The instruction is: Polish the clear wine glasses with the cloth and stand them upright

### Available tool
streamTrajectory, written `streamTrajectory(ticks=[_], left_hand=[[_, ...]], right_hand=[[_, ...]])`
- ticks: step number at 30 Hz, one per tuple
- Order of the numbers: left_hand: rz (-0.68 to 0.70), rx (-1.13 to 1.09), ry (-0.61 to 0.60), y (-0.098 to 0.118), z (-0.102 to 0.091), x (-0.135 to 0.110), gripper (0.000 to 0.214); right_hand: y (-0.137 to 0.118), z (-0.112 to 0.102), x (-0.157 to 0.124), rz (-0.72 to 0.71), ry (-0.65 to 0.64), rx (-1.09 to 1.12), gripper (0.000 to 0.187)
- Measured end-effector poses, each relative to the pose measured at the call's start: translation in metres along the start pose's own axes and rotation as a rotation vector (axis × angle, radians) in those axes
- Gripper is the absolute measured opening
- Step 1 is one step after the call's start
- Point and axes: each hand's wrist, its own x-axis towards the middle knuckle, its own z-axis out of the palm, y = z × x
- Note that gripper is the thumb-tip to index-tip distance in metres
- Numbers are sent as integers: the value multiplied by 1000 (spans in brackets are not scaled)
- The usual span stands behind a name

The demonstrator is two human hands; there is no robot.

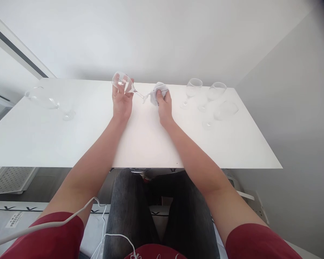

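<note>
A clear wine glass (123, 82) lies tilted in my left hand (122, 102), its bowl resting against the palm and fingers. The stem points right and slightly down, toward my right hand (164, 104). Bunched in my right hand is a white cloth (159, 92), pinched between thumb and fingers. The cloth is beside the foot of the glass; whether it touches the foot I cannot tell. Both hands are over the far half of the white table (148, 144).
On the right stand two upright wine glasses (194, 84) near the wall, with another glass (226, 110) in front of them. One more glass (43, 98) is on the left. A white cable (56, 223) crosses my left arm. A perforated white basket (13, 180) sits below.
</note>
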Motion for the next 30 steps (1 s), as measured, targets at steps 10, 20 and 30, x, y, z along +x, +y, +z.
streamTrajectory(ticks=[10, 20, 30], left_hand=[[-20, -27, -263, 6, 10, -6, 76], [-23, -30, -208, 2, 11, -6, 88], [17, -58, -249, 5, 10, -7, 73]], right_hand=[[-12, 10, -11, 171, -180, 89, 34], [-8, 12, -12, 140, -152, 22, 42], [-16, 15, -22, -125, -113, -37, 34]])
